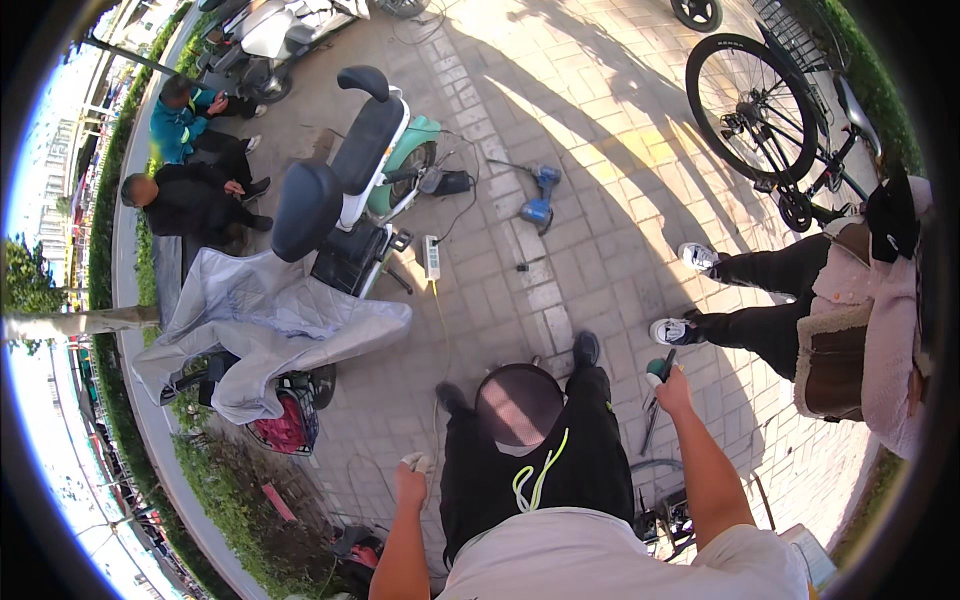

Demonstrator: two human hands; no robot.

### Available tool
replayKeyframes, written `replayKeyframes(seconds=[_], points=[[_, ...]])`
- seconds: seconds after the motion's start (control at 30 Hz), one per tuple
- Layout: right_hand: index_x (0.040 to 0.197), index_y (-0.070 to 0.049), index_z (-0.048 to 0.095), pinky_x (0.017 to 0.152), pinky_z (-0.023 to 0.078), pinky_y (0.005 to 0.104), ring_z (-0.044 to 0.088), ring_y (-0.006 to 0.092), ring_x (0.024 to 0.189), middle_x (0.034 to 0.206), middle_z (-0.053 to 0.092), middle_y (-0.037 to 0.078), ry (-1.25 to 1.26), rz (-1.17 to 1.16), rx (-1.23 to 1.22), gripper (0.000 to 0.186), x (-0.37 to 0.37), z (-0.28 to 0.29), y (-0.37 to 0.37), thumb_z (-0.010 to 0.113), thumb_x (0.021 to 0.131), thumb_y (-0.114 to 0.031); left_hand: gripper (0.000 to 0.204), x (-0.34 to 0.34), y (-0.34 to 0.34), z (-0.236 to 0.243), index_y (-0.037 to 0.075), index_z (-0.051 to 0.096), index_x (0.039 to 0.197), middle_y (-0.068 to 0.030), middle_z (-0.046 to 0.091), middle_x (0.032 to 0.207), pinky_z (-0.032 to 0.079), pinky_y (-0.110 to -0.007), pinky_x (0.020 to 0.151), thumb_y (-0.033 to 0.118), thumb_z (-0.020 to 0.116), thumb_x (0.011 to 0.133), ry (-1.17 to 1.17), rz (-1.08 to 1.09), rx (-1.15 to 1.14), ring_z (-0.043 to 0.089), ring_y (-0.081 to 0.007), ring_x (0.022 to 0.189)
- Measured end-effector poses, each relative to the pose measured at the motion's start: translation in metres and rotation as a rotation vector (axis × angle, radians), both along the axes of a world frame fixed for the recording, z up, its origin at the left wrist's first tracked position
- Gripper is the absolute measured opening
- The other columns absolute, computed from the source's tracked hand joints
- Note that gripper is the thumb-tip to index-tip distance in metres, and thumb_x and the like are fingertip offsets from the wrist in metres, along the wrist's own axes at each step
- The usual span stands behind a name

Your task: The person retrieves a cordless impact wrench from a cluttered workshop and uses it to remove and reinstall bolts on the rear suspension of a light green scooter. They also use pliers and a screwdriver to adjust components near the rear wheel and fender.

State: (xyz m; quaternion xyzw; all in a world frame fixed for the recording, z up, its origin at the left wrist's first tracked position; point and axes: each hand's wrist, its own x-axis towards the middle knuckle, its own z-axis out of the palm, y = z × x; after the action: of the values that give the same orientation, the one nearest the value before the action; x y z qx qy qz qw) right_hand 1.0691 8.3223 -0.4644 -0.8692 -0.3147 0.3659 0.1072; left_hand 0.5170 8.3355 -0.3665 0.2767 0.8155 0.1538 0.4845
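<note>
One slim rod [666, 363] in right grip [675, 388], quilted cover [275, 310]

Paving [600, 230], hedge [104, 400], parked bicycle [775, 150] — it's a sidewalk [590, 300].

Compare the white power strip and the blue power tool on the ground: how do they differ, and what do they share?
The power strip is white, while the power tool is mostly blue.
The power strip is a slim, straight bar; the power tool is chunkier and irregular.
The power strip lies left of the power tool in the picture.
Both lie on the paved ground.
</note>
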Motion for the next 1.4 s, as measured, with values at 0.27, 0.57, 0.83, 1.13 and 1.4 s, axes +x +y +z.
replayKeyframes(seconds=[0.27, 0.57, 0.83, 1.13, 1.4], points=[[0.111, 0.000, 0.059, 0.081, 0.050, 0.0483, 0.063, 0.0440, 0.097, 0.100, 0.067, 0.025, -0.096, 0.053, -0.144, 0.057, -0.023, -0.010, 0.117, 0.078, 0.078, -0.042, 0.028, -0.009, 0.179, -0.036, -0.006, 0.060, 0.119, -0.0120, 0.070, 0.095, 0.053, -0.028, 0.076, 0.011, 0.059, 0.096, -0.080, -0.121, 0.019, 0.067, -0.0157, 0.084], [0.110, -0.001, 0.061, 0.081, 0.048, 0.0506, 0.061, 0.0451, 0.097, 0.101, 0.065, 0.025, -0.222, 0.080, 0.043, 0.049, -0.057, -0.001, 0.256, 0.076, 0.081, -0.037, 0.024, 0.018, 0.380, -0.089, -0.004, 0.062, 0.116, -0.0113, 0.070, 0.095, 0.053, -0.027, 0.077, 0.007, 0.060, 0.095, -0.299, -0.382, 0.029, 0.067, -0.0148, 0.083], [0.106, 0.001, 0.058, 0.083, 0.050, 0.0499, 0.063, 0.0427, 0.098, 0.104, 0.064, 0.022, -0.095, 0.299, -0.232, 0.051, -0.070, -0.114, 0.415, 0.073, 0.082, -0.042, 0.022, 0.104, 0.469, -0.139, -0.002, 0.064, 0.115, -0.0082, 0.069, 0.094, 0.054, -0.026, 0.076, 0.007, 0.062, 0.095, -0.296, -0.363, 0.004, 0.065, -0.0120, 0.082], [0.116, -0.004, 0.054, 0.083, 0.053, 0.0487, 0.065, 0.0414, 0.097, 0.107, 0.063, 0.021, -0.073, 0.245, -0.317, 0.045, -0.085, -0.452, 0.475, 0.071, 0.085, -0.031, 0.025, 0.206, 0.559, -0.347, 0.002, 0.069, 0.112, -0.0143, 0.071, 0.102, 0.052, -0.030, 0.079, 0.011, 0.068, 0.089, -0.290, -0.838, 0.121, 0.069, -0.0224, 0.087], [0.137, -0.010, 0.049, 0.094, 0.041, 0.0485, 0.052, 0.0375, 0.117, 0.126, 0.055, 0.017, -0.384, 0.196, 0.051, 0.067, -0.138, -0.571, 0.456, 0.075, 0.080, -0.034, 0.025, 0.195, 0.600, -0.332, 0.005, 0.070, 0.101, -0.0091, 0.067, 0.085, 0.052, -0.034, 0.068, 0.003, 0.077, 0.077, 0.085, -1.129, 0.750, 0.064, -0.0266, 0.073]])
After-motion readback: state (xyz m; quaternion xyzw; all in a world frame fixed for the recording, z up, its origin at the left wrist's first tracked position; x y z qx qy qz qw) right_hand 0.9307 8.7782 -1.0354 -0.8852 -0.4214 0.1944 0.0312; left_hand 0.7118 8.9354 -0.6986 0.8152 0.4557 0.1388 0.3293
